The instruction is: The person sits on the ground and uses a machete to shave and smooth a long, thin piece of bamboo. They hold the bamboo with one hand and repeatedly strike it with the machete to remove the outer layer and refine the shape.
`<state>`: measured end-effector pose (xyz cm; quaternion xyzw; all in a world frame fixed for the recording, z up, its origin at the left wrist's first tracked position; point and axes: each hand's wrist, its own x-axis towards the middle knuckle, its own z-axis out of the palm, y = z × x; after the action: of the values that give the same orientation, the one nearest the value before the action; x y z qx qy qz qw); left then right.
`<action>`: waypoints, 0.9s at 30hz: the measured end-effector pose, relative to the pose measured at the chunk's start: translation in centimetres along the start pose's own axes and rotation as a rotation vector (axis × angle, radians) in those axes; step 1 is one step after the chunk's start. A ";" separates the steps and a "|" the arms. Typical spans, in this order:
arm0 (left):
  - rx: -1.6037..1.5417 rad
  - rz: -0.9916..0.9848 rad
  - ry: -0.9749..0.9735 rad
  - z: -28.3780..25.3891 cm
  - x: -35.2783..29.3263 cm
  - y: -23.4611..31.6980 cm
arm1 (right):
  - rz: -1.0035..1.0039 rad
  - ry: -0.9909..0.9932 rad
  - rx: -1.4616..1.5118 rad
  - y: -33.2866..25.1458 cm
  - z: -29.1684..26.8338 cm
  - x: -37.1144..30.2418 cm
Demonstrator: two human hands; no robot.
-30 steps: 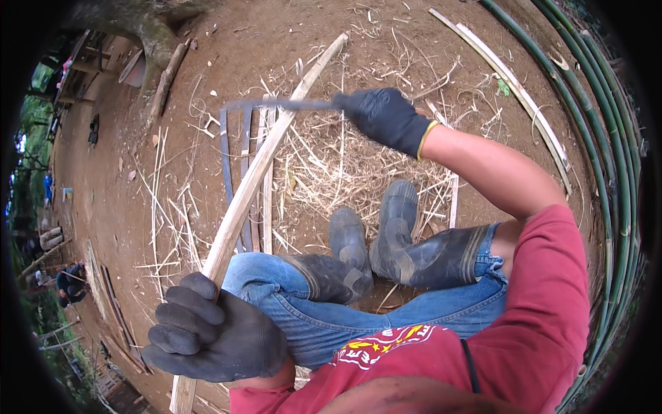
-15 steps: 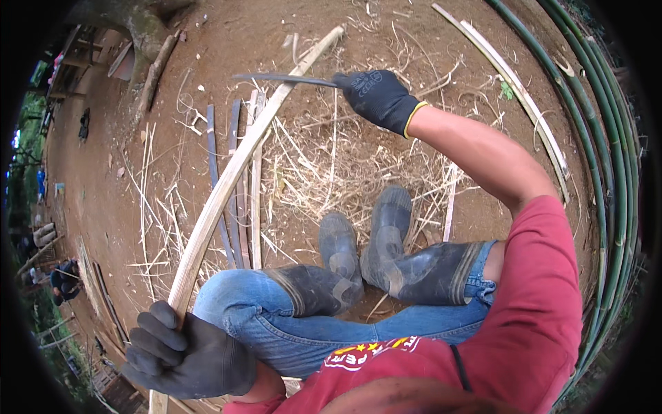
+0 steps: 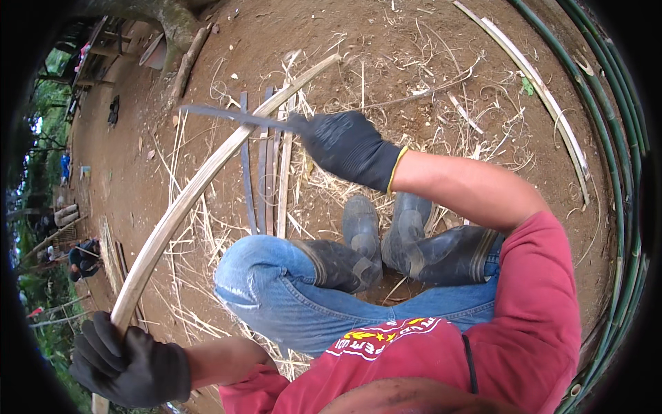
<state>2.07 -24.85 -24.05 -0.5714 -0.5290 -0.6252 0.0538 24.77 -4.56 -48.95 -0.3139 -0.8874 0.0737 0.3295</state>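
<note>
A long, pale split bamboo strip runs slantwise from the lower left to the upper middle. My left hand, in a dark glove, is closed around its near end. In my right hand, gloved in black with a yellow cuff edge, is a long-bladed knife; the fingers wrap its handle, which is mostly hidden. The knife's blade lies across the strip's upper part and sticks out past it to the left. Whether the edge bites into the bamboo cannot be made out.
Dark and pale strips lie beyond my left knee. Curled shavings litter the soil around my rubber boots. Long green bamboo poles line the right, beside pale split lengths. Another person is far left.
My left hand has moved left, drawing the strip's near end away from my knee. My right hand and the knife have come lower and leftward along the strip. The view has shifted slightly.
</note>
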 end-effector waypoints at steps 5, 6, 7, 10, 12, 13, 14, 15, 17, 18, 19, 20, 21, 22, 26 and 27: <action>1.223 0.754 -0.155 -9.0 5.0 2.1 | 0.019 -0.153 0.103 -11.2 -3.0 2.5; 1.429 0.851 -0.194 -10.0 5.7 2.4 | 0.037 -0.198 0.166 -12.2 -3.1 2.4; 1.633 0.972 -0.220 -11.1 6.4 2.8 | 0.042 -0.160 0.157 -12.8 -2.9 2.4; 1.733 1.116 -0.180 -12.7 7.9 2.5 | 0.070 -0.079 0.133 -13.1 -1.7 2.5; 1.605 1.110 -0.156 -13.3 8.8 1.7 | 0.109 -0.061 0.117 -10.7 1.9 1.9; 1.519 1.073 -0.125 -12.8 9.0 1.3 | 0.231 -0.043 0.174 -8.6 4.0 1.2; 1.434 1.034 -0.094 -12.2 9.2 0.9 | 0.352 -0.025 0.231 -6.5 5.5 0.5; 1.452 1.072 -0.102 -12.1 9.3 1.1 | 0.413 -0.103 0.180 -5.0 6.1 -0.2; 1.578 1.227 -0.137 -11.8 9.5 1.7 | 0.458 -0.128 0.045 -5.2 7.3 -0.8; 1.631 1.271 -0.160 -11.7 9.6 1.8 | 0.462 -0.027 0.176 -6.6 6.4 -0.2; 1.678 1.318 -0.179 -11.6 9.7 1.7 | 0.428 -0.054 0.182 -8.8 4.5 0.6; 1.681 1.290 -0.158 -11.5 9.9 1.6 | 0.377 -0.069 0.180 -10.3 2.5 1.8; 1.688 1.271 -0.150 -11.3 10.1 1.8 | 0.344 -0.021 0.185 -11.8 1.4 2.5; 1.688 1.252 -0.139 -10.9 10.4 1.8 | 0.317 0.028 0.186 -12.6 0.8 2.6; 1.656 1.438 -0.237 -10.9 14.0 1.6 | 0.432 0.066 0.046 -8.3 6.7 -1.1; 1.587 1.423 -0.272 -12.2 15.5 1.4 | 0.508 -0.041 0.058 -5.7 7.8 -2.2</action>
<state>-10.29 -25.98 -8.67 -0.6147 -0.3314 0.1406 0.7018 18.24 -9.89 -54.25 -0.5156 -0.7841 0.1858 0.2913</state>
